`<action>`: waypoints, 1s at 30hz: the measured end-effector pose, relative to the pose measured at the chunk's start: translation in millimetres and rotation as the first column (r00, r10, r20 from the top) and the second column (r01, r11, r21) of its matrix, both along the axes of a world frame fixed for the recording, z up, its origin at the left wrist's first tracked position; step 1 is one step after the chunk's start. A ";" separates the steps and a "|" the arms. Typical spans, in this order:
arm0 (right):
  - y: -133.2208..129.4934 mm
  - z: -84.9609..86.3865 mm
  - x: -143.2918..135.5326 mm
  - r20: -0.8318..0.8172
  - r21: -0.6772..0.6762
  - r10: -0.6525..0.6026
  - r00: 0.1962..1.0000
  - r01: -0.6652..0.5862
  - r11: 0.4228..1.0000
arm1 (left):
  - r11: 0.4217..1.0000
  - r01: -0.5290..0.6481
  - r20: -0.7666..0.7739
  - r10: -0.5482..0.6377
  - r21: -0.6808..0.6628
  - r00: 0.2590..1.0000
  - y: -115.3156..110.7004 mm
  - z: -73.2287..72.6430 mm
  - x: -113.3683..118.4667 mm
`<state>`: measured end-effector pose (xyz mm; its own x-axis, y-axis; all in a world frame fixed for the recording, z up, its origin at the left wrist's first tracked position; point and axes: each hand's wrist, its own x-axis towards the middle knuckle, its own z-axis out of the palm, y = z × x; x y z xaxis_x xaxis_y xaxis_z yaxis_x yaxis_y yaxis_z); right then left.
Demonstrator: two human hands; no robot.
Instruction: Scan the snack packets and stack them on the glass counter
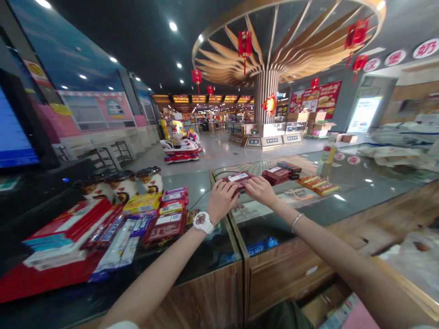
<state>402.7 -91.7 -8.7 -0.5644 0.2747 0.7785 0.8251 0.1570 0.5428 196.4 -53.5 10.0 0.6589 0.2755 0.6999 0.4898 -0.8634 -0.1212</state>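
Observation:
Both my hands hold one dark red-brown packet (239, 177) with a white label, over the glass counter near its middle seam. My left hand (222, 197), below a white wristwatch, grips the packet's left end. At its right end are the closed fingers of my right hand (259, 189); a bangle circles that wrist. Just right of the hands lies a stack of similar red-brown packets (276, 174), with darker packets (290, 169) beside it. More red-brown packets (166, 226) are piled left of my left wrist.
Orange-brown packets (317, 185) lie on the glass counter (356, 192) to the right, near a bottle (327, 154). At the left are lidded cups (150, 179), a yellow box (142, 202), red boxes (73, 221) and a monitor (15, 132). Plastic bags (401, 146) lie far right.

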 end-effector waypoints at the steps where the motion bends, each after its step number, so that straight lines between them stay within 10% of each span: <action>1: 3.9 0.9 -10.3 0.004 -0.005 0.031 1.000 -0.031 0.999 | 1.000 -0.014 0.006 0.014 -0.018 1.000 1.1 0.5 -11.1; 12: 48.8 5.8 -97.7 0.065 -0.080 0.201 0.977 -0.196 0.977 | 0.969 -0.099 0.167 0.138 -0.225 0.976 28.2 4.8 -95.4; 30: 37.5 -7.5 -91.9 0.014 -0.069 0.228 0.974 -0.226 0.972 | 0.920 -0.249 0.030 0.270 -0.303 0.962 30.6 -6.7 -90.5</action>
